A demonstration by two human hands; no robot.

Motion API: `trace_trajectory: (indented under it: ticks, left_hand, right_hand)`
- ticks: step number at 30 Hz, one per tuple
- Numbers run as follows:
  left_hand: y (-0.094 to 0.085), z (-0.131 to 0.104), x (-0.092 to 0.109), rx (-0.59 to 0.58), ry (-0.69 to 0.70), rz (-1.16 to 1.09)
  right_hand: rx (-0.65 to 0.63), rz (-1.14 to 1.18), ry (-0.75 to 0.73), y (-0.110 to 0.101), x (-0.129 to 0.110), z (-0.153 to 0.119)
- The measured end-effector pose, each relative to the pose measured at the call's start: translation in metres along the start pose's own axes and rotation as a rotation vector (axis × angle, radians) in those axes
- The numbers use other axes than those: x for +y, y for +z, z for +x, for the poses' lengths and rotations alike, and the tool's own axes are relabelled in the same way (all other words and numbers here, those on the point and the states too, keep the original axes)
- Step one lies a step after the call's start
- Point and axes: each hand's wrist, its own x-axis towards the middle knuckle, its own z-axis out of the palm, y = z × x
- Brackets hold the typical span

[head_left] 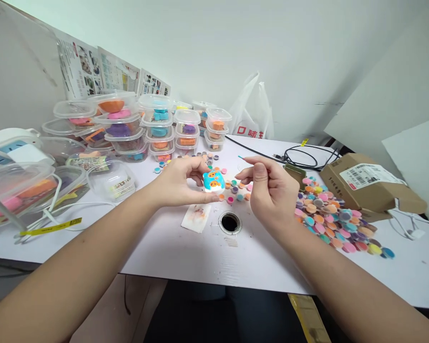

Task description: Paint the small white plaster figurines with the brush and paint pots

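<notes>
My left hand is closed on a small painted figurine, pinched between thumb and fingers above the table. It is bright blue with orange patches and a white lower edge. To its right, my right hand is closed round a thin paintbrush; only its teal tip shows past the fingers, apart from the figurine. Behind and between the hands lie several small paint pots in mixed colours. A paint-stained tissue lies below my left hand.
Clear lidded tubs with coloured pieces are stacked at the back left. Right of my right hand spreads a heap of paint pots, beside a cardboard box. A round cable hole opens in the table; black cable lies behind.
</notes>
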Motion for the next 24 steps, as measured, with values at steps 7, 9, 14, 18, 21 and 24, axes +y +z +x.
trace_trajectory:
  ticks: [7,9,14,18,21,24]
  left_hand:
    - [-0.003,-0.002,0.005,0.197,0.299,0.231]
    - [-0.003,-0.002,0.006,0.204,0.331,0.276]
    - [-0.001,-0.002,0.005,0.189,0.386,0.356]
    - [0.001,-0.003,0.002,0.177,0.376,0.378]
    - [0.002,-0.004,0.001,0.176,0.374,0.379]
    - [0.003,-0.003,0.003,0.177,0.384,0.381]
  right_hand:
    - [-0.210,0.010,0.058,-0.002,-0.005,0.000]
    - [-0.266,0.037,0.104,0.000,-0.010,0.000]
    - [-0.299,0.150,0.127,0.004,-0.014,-0.002]
    - [-0.294,0.194,0.138,0.005,-0.014,-0.002]
    - [-0.299,0.237,0.155,0.004,-0.013,-0.003]
    - [-0.305,0.288,0.167,0.004,-0.010,-0.004]
